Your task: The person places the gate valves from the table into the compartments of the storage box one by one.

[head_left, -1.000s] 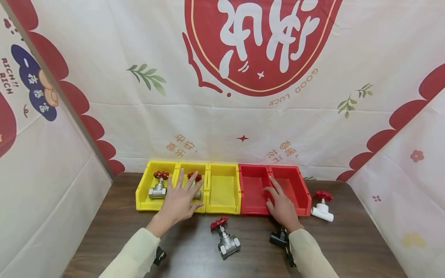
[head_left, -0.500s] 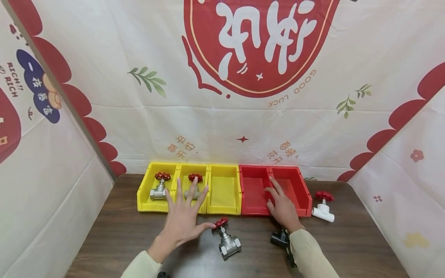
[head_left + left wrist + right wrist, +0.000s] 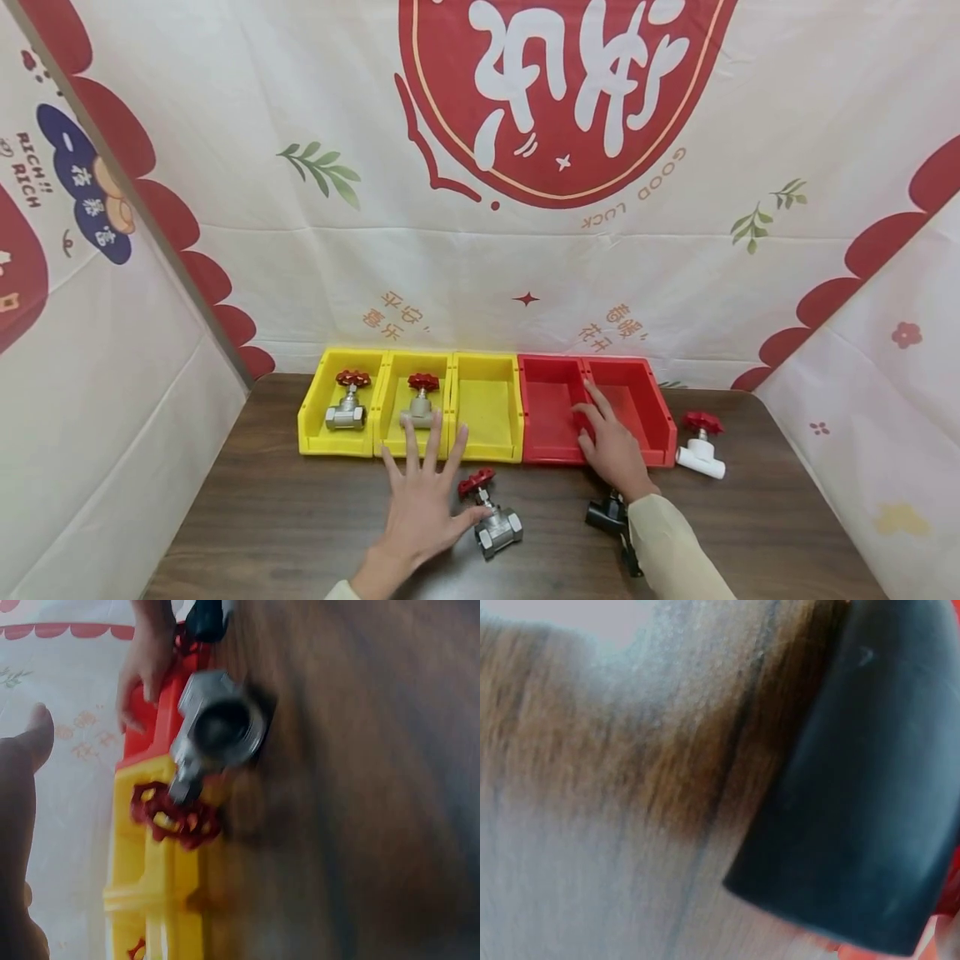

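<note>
In the head view my left hand (image 3: 427,504) reaches over the table with fingers spread, holding nothing. Its thumb overlaps a metal valve with a red handwheel (image 3: 498,527) lying on the wood; the left wrist view also has this metal valve (image 3: 217,724). My right hand (image 3: 617,454) rests at the red bins (image 3: 551,454), index finger along their shared divider, other fingers loosely bent. Partly hidden under that wrist lies a black valve (image 3: 606,515), whose black body (image 3: 855,780) fills much of the right wrist view.
Three yellow bins (image 3: 487,454) adjoin the red ones in a row. Metal valves with red handwheels stand in the left yellow bin (image 3: 347,412) and the middle one (image 3: 420,408). A white valve (image 3: 701,457) lies right of the red bins. A printed cloth (image 3: 465,267) hangs behind.
My left hand has drawn back from the middle yellow bin, moving right and nearer toward the metal valve on the table. The right hand stays in place.
</note>
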The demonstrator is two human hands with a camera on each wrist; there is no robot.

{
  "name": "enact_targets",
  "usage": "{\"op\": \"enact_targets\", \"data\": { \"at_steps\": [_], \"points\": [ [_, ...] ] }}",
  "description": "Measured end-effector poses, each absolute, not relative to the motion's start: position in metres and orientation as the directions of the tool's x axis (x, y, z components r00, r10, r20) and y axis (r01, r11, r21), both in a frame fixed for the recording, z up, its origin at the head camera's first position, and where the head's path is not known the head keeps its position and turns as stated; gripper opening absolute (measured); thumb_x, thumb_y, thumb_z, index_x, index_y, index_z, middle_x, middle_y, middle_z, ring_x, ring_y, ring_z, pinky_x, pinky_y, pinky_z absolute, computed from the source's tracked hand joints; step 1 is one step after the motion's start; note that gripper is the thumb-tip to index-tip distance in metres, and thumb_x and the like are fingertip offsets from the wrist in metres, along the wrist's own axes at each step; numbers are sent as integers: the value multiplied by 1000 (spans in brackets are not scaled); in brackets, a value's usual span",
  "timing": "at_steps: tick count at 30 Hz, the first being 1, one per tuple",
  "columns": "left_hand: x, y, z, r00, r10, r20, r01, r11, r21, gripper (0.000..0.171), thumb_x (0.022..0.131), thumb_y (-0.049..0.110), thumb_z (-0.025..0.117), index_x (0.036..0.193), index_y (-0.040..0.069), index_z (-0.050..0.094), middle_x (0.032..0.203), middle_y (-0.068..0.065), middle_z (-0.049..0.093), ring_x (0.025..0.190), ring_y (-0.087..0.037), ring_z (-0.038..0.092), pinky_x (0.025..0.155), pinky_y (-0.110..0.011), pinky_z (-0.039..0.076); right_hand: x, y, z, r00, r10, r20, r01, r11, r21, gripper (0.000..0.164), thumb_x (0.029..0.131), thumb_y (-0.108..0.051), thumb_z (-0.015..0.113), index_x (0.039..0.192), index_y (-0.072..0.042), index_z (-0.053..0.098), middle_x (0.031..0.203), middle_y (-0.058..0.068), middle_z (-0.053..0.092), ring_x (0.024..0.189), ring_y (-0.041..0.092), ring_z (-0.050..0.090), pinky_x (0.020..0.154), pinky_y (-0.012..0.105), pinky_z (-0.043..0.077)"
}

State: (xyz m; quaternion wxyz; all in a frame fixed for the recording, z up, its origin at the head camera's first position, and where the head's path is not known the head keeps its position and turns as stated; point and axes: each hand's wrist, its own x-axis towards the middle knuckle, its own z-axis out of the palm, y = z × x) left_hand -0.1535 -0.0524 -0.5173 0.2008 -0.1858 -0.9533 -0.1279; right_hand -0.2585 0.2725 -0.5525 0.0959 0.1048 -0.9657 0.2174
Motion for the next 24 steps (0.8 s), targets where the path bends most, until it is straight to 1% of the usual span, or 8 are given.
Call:
{"op": "enact_targets", "data": {
  "at_steps": [2,5,9,11,14,17,20,24],
  "points": [
    [-151,-46,-521,-856,301,421,405,897,180,112,69,81,56,155,26,12,159,-13,-2,138,-52,-5,91,-82,6,-259,273,-552,-960,-158,232,-242,884,-399,50,80,-14,73,127,-19,57,158,-6,15,67,17,54,64,40,55],
    [-147,-37,-526,-856,310,414,407,898,168,111,69,81,57,155,27,12,159,-12,0,139,-52,0,91,-82,9,-259,273,-552,-960,-162,227,-243,884,-399,50,81,-15,73,128,-19,57,158,-5,15,69,18,55,66,43,55],
    [-141,-29,-535,-846,356,396,435,891,129,107,70,83,51,155,29,13,160,-9,3,139,-51,6,92,-80,16,-258,272,-551,-963,-158,220,-237,884,-403,51,80,-15,73,128,-19,57,158,-6,15,71,19,56,67,43,55],
    [-138,-24,-540,-835,384,393,461,879,121,105,71,83,51,154,29,17,160,-9,7,138,-52,8,91,-80,18,-258,273,-551,-963,-156,221,-236,883,-405,51,80,-15,73,128,-19,57,158,-6,15,70,18,55,66,42,55],
    [-135,-19,-546,-825,411,388,483,869,106,103,71,82,52,154,29,19,160,-7,9,138,-52,7,89,-80,23,-258,273,-551,-961,-161,225,-242,884,-400,50,80,-15,73,128,-18,57,158,-7,15,67,17,54,63,40,55],
    [-133,-15,-549,-828,425,365,488,867,97,102,72,83,50,154,31,16,160,-7,8,139,-51,4,88,-80,24,-258,273,-551,-961,-163,222,-242,885,-399,50,81,-15,73,128,-19,57,158,-7,14,66,16,53,62,39,55],
    [-131,-10,-551,-840,427,335,481,871,97,100,74,83,47,154,33,13,160,-7,10,139,-52,4,88,-79,24,-258,273,-552,-963,-155,220,-234,885,-403,50,80,-15,73,127,-19,57,158,-6,15,67,17,54,64,41,55],
    [-128,-5,-553,-856,417,307,462,882,91,98,75,83,46,154,32,17,158,-9,15,137,-54,7,89,-79,25,-259,273,-553,-962,-152,227,-234,886,-400,50,79,-15,74,127,-19,57,157,-5,16,72,20,56,65,44,55]
  ]
}}
